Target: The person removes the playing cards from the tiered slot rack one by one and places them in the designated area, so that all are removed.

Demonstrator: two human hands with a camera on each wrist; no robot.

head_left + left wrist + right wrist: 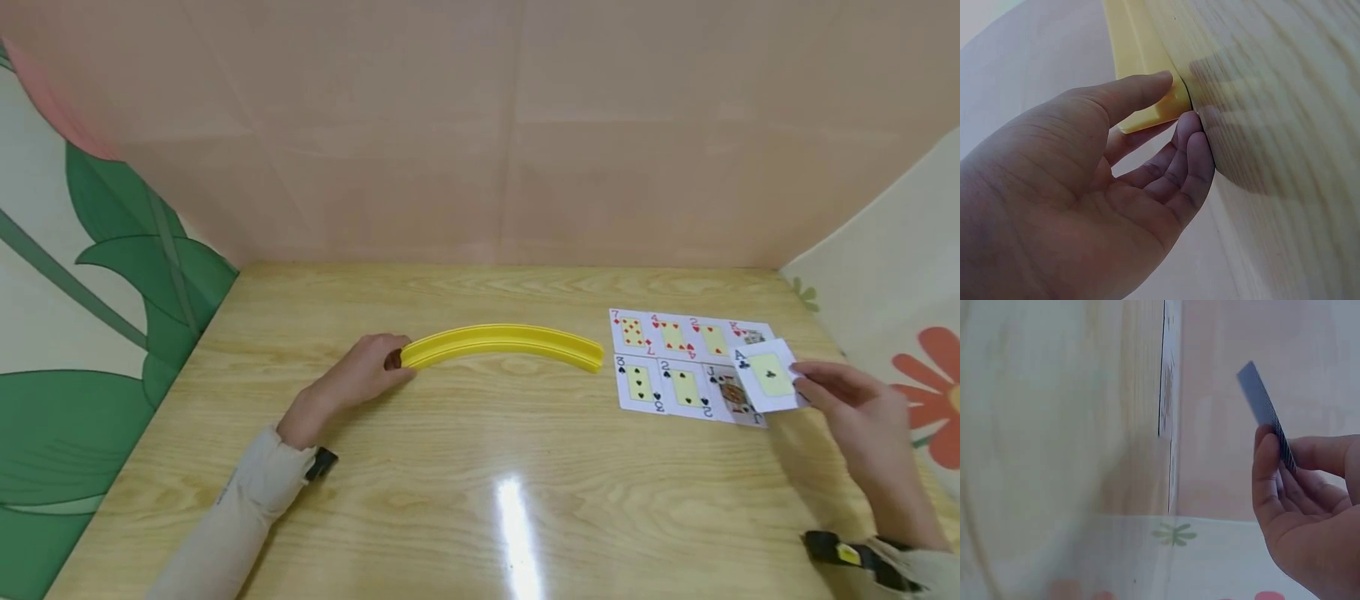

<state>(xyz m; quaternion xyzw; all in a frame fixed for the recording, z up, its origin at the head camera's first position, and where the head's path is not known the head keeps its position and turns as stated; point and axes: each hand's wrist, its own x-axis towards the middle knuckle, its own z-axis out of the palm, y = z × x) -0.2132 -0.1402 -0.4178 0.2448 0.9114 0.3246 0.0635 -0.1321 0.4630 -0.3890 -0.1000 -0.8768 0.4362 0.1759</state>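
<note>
A curved yellow card holder [502,337] with a lengthwise groove lies on the wooden table. My left hand [367,367] grips its left end; in the left wrist view the thumb lies on the yellow plastic [1141,56] and the other fingers curl at the table surface. On the right, my right hand [870,417] pinches an ace of clubs [770,375] by its right edge. That card is raised over the laid-out cards and overlaps the jack of spades [723,387] in the head view. From the right wrist, the held card [1260,403] shows nearly edge-on between thumb and fingers.
Two rows of playing cards lie face up at the table's right: a red upper row with a seven of diamonds [632,332], and a spade lower row with a three [639,383] and a two [685,389]. A pinkish wall [495,167] stands behind the table [420,500].
</note>
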